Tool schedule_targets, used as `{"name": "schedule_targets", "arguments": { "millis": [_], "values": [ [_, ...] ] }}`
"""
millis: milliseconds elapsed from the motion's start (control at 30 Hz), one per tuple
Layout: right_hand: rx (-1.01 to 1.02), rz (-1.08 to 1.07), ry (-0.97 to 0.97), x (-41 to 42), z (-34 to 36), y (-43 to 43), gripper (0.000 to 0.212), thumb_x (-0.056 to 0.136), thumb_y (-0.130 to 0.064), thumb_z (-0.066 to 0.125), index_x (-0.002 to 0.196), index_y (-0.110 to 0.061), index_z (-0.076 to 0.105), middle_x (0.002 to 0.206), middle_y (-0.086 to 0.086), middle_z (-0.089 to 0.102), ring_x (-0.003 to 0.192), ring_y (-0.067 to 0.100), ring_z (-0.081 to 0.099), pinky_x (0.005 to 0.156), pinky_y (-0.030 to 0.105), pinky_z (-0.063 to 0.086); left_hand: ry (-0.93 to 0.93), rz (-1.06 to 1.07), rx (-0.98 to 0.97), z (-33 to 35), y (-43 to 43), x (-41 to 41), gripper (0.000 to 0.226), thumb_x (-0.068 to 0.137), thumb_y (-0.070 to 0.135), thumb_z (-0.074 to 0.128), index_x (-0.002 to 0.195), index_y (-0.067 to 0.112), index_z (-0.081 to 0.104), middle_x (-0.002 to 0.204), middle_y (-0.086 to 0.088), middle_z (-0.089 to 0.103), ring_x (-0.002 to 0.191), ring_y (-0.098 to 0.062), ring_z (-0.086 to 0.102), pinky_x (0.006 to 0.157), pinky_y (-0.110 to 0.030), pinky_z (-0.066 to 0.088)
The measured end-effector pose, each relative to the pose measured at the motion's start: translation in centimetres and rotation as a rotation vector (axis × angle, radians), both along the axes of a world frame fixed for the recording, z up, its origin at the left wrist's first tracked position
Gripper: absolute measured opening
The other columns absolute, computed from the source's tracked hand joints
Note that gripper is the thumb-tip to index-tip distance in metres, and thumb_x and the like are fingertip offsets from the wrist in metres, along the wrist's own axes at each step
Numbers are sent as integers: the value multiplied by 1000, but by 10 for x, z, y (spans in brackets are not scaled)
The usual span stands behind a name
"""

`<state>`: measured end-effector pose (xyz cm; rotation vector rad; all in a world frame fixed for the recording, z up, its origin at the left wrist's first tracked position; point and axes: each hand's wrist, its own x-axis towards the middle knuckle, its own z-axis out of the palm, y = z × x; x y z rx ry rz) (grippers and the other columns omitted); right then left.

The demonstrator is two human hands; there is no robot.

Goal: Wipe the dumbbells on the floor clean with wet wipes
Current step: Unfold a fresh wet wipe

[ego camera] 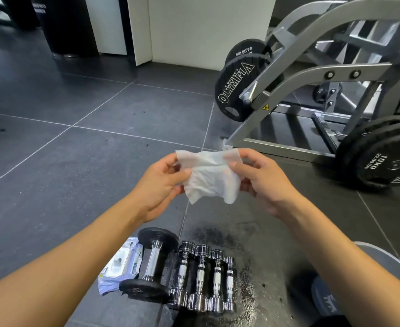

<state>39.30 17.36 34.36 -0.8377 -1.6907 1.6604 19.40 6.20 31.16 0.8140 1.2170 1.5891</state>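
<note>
4 chrome dumbbells (201, 277) lay in a tight row at the bottom centre of the frame, on a wet-looking, speckled patch of the dark tiled floor (76, 161). 1 larger black-ended dumbbell (153, 263) lay just beside them on the left. A pack of wipes (121, 265) sat flat against that dumbbell's left side.

Above these, in the middle of the frame, both bare forearms reached forward and 2 hands held 1 white wet wipe (210, 175) up off the floor. The left hand (157, 187) pinched the wipe's left edge between thumb and curled fingers. The right hand (262, 182) pinched its right edge the same way. The wipe hung crumpled and partly spread between them.

Farther off, at the upper right, stood a grey machine frame (312, 74) carrying a black plate (232, 88) marked OLYMPIA. A 10KG plate (378, 161) showed at the right edge. A white wall (206, 29) filled the upper centre.
</note>
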Motion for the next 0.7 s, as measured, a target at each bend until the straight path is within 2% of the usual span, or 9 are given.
{"name": "schedule_targets", "arguments": {
  "millis": [100,200,300,367,467,533,600,633,700],
  "values": [
    [-65,27,148,10,-3,4,23,99,3,55,102,-10,73,87,2,74,76,12,68,65,24,55,43,-18,91,8,-3,0,36,94,-14,54,100,12,78,97,0,79,92,-11,74,80,-21,58],
    [-108,18,158,13,-13,3,28,97,12,50,90,-6,70,68,-3,70,59,5,63,56,18,51,144,22,125,5,-2,-1,43,90,-20,56,84,13,82,97,2,76,89,-8,72,79,-17,55],
    [-103,22,127,12,-22,2,44,96,15,49,74,-11,78,70,1,71,61,9,63,58,20,51,320,102,113,2,-1,-4,42,85,-30,51,83,5,76,102,2,69,86,-6,66,71,-17,51],
    [-92,0,125,10,-23,5,51,94,16,50,67,-16,79,73,3,71,67,17,62,63,25,49,390,104,123,2,-1,-5,45,83,-31,51,80,6,76,104,1,67,87,-7,63,70,-18,50],
    [-108,2,148,7,-26,7,55,91,21,48,57,-14,74,79,4,74,69,19,63,62,25,50,407,81,140,4,-3,-3,48,74,-26,55,58,16,73,108,-2,65,93,-11,62,72,-20,48],
    [-124,7,154,6,-28,5,59,86,28,41,50,-11,67,77,8,71,65,19,62,56,22,50,431,93,123,5,-4,-2,52,63,-22,42,42,21,64,110,-2,65,102,-14,62,80,-20,47],
    [-130,-16,151,6,-26,3,52,83,29,34,54,-4,61,67,7,65,61,17,60,51,19,47,451,113,89,3,-4,-2,64,67,-29,36,42,21,66,114,-2,66,108,-14,62,87,-21,47],
    [-133,-26,138,5,-26,3,46,86,26,36,61,-2,62,67,5,66,62,15,61,52,18,48,449,126,69,2,-3,-3,67,74,-30,37,48,22,71,115,-1,67,107,-13,63,87,-21,48],
    [-156,-16,118,2,-25,1,30,95,14,47,86,-5,69,81,5,71,69,16,65,57,22,53,378,147,32,-2,-1,-3,62,88,-23,45,71,25,81,113,-1,71,100,-13,66,82,-26,52]
  ]
}}
